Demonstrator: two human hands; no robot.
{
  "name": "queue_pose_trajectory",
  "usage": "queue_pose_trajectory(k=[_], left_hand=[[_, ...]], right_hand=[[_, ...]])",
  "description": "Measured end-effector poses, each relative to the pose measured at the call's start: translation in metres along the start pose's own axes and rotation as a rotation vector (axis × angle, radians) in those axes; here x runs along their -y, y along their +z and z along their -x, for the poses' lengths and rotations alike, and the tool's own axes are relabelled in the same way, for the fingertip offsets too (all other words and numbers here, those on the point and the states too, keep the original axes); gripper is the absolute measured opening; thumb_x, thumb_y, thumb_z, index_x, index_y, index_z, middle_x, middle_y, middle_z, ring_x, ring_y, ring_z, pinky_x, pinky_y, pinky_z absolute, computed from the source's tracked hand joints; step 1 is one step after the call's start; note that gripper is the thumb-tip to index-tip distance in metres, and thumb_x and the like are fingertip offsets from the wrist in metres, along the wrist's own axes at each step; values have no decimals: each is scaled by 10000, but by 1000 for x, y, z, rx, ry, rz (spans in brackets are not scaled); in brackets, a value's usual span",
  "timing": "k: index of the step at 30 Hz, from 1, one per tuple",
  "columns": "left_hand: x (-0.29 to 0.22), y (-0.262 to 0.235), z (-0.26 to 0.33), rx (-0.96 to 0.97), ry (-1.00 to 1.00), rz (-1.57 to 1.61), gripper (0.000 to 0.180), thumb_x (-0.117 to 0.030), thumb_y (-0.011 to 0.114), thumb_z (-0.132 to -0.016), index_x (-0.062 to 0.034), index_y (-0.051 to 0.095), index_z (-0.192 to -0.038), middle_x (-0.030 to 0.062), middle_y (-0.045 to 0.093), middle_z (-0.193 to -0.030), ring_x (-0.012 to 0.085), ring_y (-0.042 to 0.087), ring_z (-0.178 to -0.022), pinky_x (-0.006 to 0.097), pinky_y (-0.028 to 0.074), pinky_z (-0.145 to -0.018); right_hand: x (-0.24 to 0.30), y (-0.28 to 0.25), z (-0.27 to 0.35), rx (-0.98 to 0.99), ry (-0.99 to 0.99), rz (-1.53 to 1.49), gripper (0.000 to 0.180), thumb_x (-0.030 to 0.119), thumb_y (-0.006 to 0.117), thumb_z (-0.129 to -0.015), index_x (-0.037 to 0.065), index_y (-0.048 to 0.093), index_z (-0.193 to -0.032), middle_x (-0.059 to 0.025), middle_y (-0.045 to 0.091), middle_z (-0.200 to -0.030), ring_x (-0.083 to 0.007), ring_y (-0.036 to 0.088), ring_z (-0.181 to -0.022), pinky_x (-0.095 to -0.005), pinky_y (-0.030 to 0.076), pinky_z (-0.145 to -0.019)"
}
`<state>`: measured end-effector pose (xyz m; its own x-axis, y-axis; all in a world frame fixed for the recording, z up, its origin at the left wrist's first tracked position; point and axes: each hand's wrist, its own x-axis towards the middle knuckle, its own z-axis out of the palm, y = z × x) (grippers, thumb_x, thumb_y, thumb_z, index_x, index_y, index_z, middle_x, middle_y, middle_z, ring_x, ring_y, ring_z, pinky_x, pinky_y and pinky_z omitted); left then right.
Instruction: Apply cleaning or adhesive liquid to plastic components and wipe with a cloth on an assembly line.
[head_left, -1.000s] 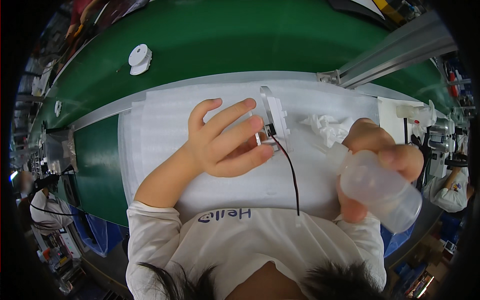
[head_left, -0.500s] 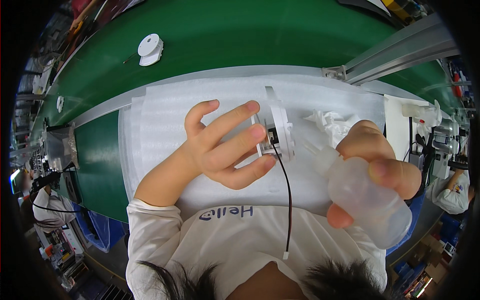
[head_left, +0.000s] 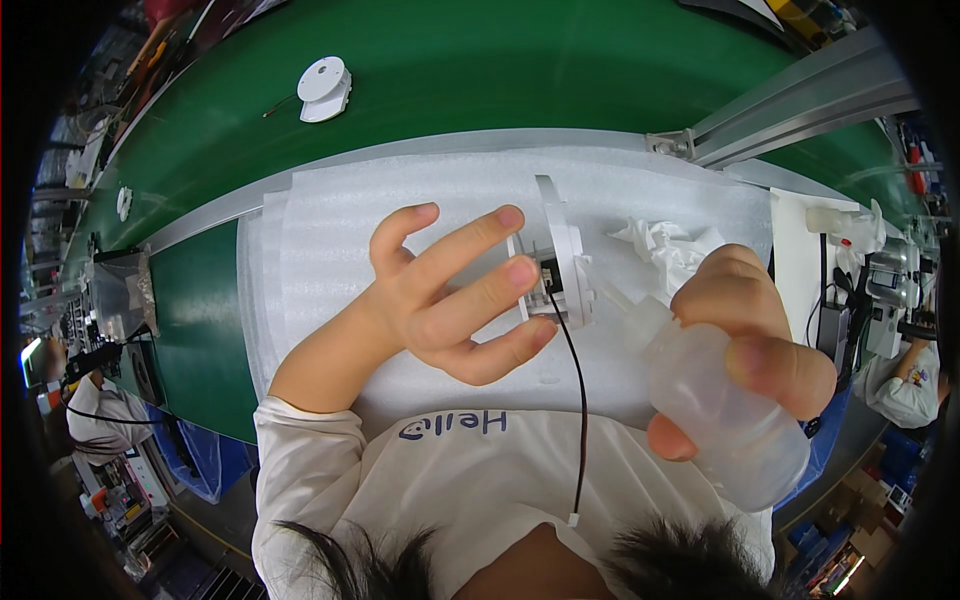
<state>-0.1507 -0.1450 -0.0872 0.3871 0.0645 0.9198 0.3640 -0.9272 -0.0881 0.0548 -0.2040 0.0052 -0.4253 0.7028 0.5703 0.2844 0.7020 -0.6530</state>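
Between the fingers of my left hand (head_left: 450, 310) a white round plastic device (head_left: 568, 255) is held on edge, its open side showing dark and metal parts within. From it a thin black-and-red cable (head_left: 582, 420) hangs toward my shirt, ending in a small white plug. My right hand (head_left: 765, 320) grips a translucent squeeze bottle (head_left: 725, 410), tilted so that its thin nozzle points up and left at the device's rim. The nozzle tip is very close to the rim; whether they touch I cannot tell. Some clear liquid seems to sit in the bottle.
White foam sheet (head_left: 340, 220) covers the bench, with a crumpled white tissue (head_left: 670, 250) behind my right hand. Beyond runs a green belt (head_left: 480, 75) carrying a similar white device (head_left: 325, 88). A metal post (head_left: 800, 105) slants at the right. Other people work at both sides.
The bottle has shifted slightly left and down with my right hand, nearer the held device. My left hand has moved a little right. The white device on the belt has travelled right.
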Motion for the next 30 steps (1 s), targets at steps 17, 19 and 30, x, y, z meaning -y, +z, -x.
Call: queue_pose_trajectory(k=[17,19,30], left_hand=[[3,-4,4,-17,4,17,298,-225,611,-683,-236,477,-949,41,511,-1044,263,589,-855,472,285,-855],[1,-2,3,-21,-1,16,294,-221,610,-683,-234,479,-946,40,513,-1041,262,589,-852,473,282,-858],[1,-2,0,34,-29,37,345,-147,626,-656,-241,486,-957,50,510,-1058,257,592,-839,476,280,-861]], right_hand=[[3,7,-2,7,15,26,648,375,710,-669,226,319,-1164,-95,490,-859,-219,455,-615,-349,364,-592],[3,7,-1,1,11,35,632,376,702,-678,222,319,-1157,-95,491,-850,-216,449,-607,-345,361,-578],[-4,17,6,-163,-93,132,515,377,636,-744,157,321,-1085,-106,489,-760,-196,402,-531,-330,309,-502]])
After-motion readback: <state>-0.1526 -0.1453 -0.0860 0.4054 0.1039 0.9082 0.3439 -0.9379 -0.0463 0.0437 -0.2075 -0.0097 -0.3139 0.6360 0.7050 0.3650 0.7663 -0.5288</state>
